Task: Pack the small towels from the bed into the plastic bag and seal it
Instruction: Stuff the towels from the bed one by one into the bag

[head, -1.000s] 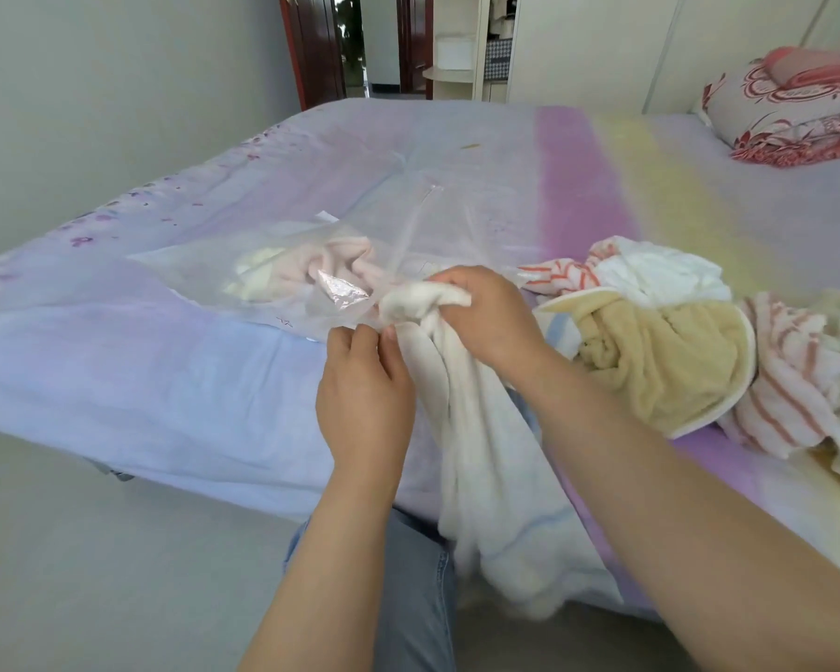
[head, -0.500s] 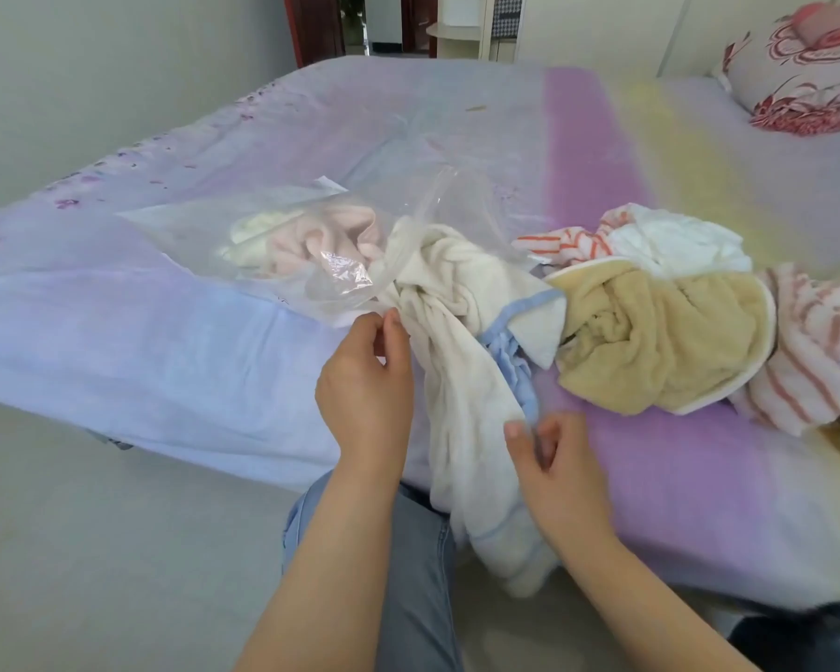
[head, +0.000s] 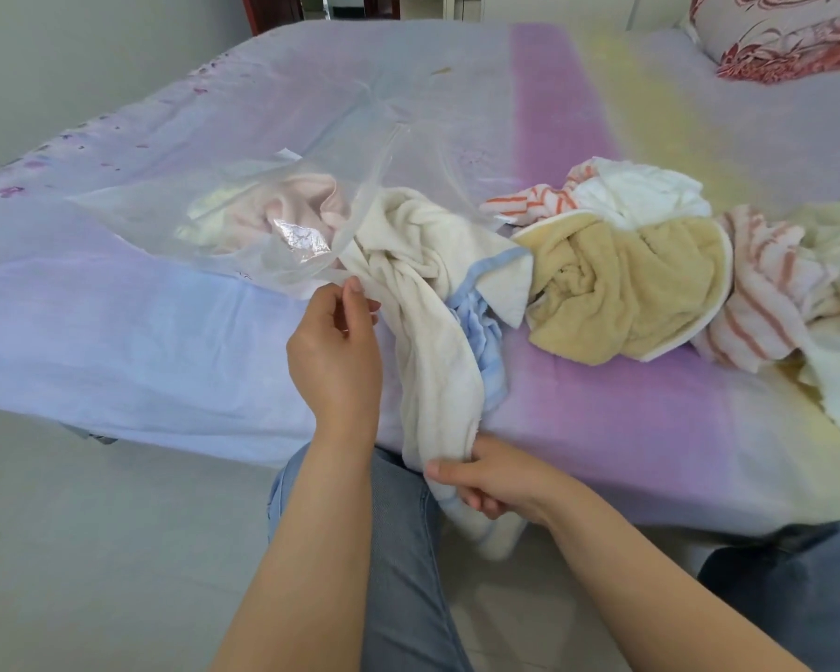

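Note:
A clear plastic bag [head: 175,211] lies on the bed [head: 117,341], mouth facing right, with a pink towel [head: 292,206] and a pale one inside. A cream towel with blue trim [head: 432,293] has its top end in the bag's mouth and hangs over the bed's edge. My left hand [head: 335,351] pinches the lower rim of the bag's mouth. My right hand [head: 491,482] grips the towel's hanging lower end below the mattress edge. To the right lie a yellow towel [head: 621,293], a white towel [head: 636,191] and red-striped towels [head: 767,303].
A red-patterned pillow [head: 777,31] lies at the bed's far right corner. My knees in jeans [head: 398,550] are against the bed's front edge, above a tiled floor [head: 93,550]. A doorway shows beyond the bed's far end.
My right hand let go of the towel's top at the bag's mouth, dropped down and took hold of its hanging lower end. The left hand stayed at the bag's rim.

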The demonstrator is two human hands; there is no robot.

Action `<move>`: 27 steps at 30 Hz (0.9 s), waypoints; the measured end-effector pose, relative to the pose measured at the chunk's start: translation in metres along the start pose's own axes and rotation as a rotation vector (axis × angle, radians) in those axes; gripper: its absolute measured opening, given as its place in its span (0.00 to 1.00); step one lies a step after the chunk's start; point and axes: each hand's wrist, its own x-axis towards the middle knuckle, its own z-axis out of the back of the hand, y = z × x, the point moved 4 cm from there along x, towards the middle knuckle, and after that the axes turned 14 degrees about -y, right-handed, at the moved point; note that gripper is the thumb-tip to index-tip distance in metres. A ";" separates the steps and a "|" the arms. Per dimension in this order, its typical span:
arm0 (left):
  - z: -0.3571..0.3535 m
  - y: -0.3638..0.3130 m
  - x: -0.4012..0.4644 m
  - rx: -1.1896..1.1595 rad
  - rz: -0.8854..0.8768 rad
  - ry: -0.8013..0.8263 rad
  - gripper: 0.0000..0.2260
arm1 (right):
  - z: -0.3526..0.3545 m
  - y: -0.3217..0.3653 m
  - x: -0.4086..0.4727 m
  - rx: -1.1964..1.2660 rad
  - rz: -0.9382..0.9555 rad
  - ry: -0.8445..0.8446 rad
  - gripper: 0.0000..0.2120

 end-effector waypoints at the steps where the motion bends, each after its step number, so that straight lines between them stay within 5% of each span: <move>1: 0.000 0.000 0.000 -0.014 -0.002 0.010 0.15 | -0.006 -0.001 -0.001 0.022 -0.023 0.010 0.12; 4: -0.001 -0.001 0.000 -0.033 0.002 0.026 0.15 | -0.004 0.013 -0.012 -0.086 0.017 -0.051 0.09; 8: 0.001 -0.002 0.002 -0.016 0.010 0.019 0.15 | 0.041 0.074 -0.058 -0.692 0.259 -0.152 0.08; 12: 0.003 0.003 0.000 -0.009 0.034 0.015 0.15 | 0.084 0.145 -0.079 -0.964 0.488 -0.627 0.16; 17: 0.009 0.006 0.000 0.030 -0.021 -0.032 0.12 | 0.066 0.232 -0.025 -0.481 0.810 -0.720 0.14; 19: 0.013 0.001 0.003 0.022 -0.052 -0.042 0.14 | 0.043 0.246 -0.002 -0.295 0.904 -0.547 0.18; 22: 0.017 0.000 0.009 0.033 -0.087 -0.043 0.17 | 0.003 0.211 0.036 -0.538 0.752 -0.083 0.21; 24: 0.018 0.004 0.008 0.038 -0.076 -0.030 0.16 | -0.001 0.182 0.050 -0.517 0.639 0.040 0.21; 27: 0.018 0.007 0.005 0.013 -0.063 -0.045 0.17 | 0.024 0.170 0.048 -0.215 0.768 -0.325 0.17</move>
